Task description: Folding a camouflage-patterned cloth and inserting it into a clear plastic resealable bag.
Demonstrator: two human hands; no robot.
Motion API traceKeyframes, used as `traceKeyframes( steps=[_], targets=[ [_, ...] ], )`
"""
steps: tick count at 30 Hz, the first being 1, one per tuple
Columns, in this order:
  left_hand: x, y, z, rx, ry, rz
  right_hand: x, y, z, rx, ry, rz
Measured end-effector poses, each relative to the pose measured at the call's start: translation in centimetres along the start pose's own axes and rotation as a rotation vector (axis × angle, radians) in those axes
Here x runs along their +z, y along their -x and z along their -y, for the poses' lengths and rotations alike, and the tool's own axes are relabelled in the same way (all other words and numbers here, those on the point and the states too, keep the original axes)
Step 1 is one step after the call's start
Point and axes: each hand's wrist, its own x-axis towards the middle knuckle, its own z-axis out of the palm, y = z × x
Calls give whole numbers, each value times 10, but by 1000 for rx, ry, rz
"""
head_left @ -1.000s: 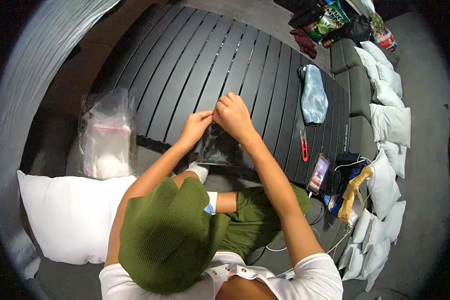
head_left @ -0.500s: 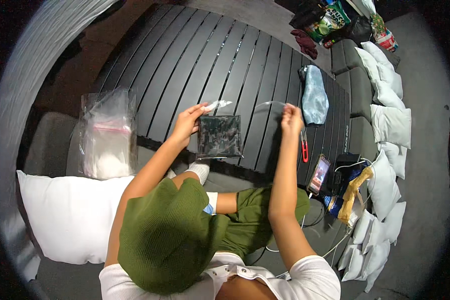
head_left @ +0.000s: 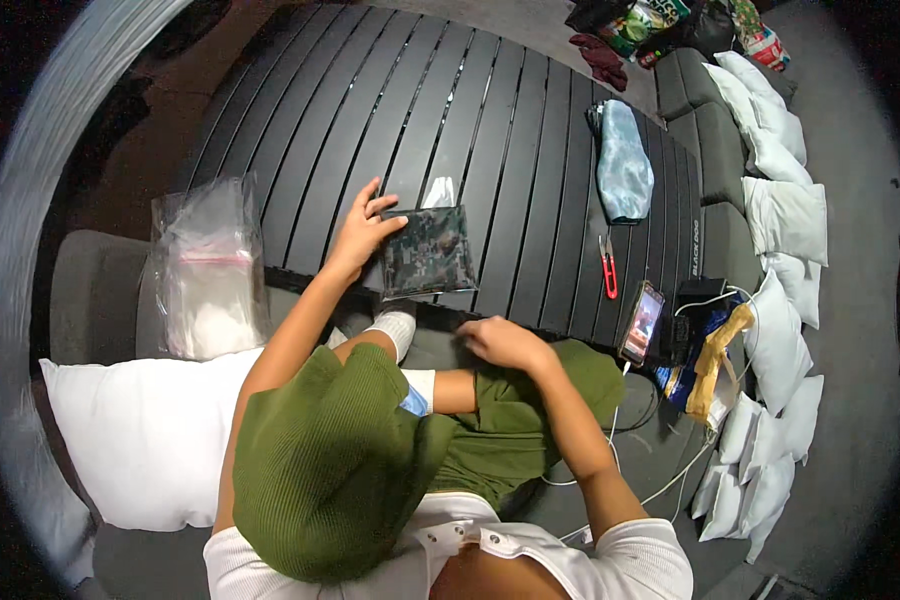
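Note:
A flat camouflage-patterned square (head_left: 428,252) in a clear plastic sleeve lies at the near edge of the dark slatted table (head_left: 390,120). Its clear flap (head_left: 439,192) sticks up from the top side, away from me. My left hand (head_left: 362,232) is open at the upper left corner, fingers spread and the thumb resting on the packet. Lower down, between the table edge and my lap, my right hand (head_left: 505,342) is bent inward. Its fingertips are smeared by motion, so whether anything is in them does not show.
Clear plastic bags (head_left: 210,280) lie at the left beside a white pillow (head_left: 150,440). To the right are a light blue cloth bundle (head_left: 625,165), red-handled thread snips (head_left: 608,272) and a phone (head_left: 640,322) with a cable. Several small white pillows (head_left: 785,218) line the far right.
My right hand has dropped from above the table toward my lap; the clear strip it pinched is no longer visible. My left hand has let go of the flap and spread its fingers.

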Motion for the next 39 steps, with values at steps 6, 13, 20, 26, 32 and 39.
traceKeyframes(
  steps=[6, 13, 20, 26, 32, 39],
  targets=[
    [2, 8, -3, 708, -910, -328, 27, 11, -16, -37, 116, -128],
    [26, 23, 12, 808, -1109, 50, -5, 7, 17, -77, 88, 80],
    [25, 29, 17, 833, -1268, 95, -30, -18, 40, -138, 12, -211],
    [26, 30, 18, 816, -1285, 87, -32, -27, 37, -363, -116, -253],
    [23, 29, 17, 824, -1313, 55, -47, -32, 41, -169, -43, -543],
    [22, 22, 17, 757, -1269, -36, -55, -76, 33, -220, 184, -494]
  ],
)
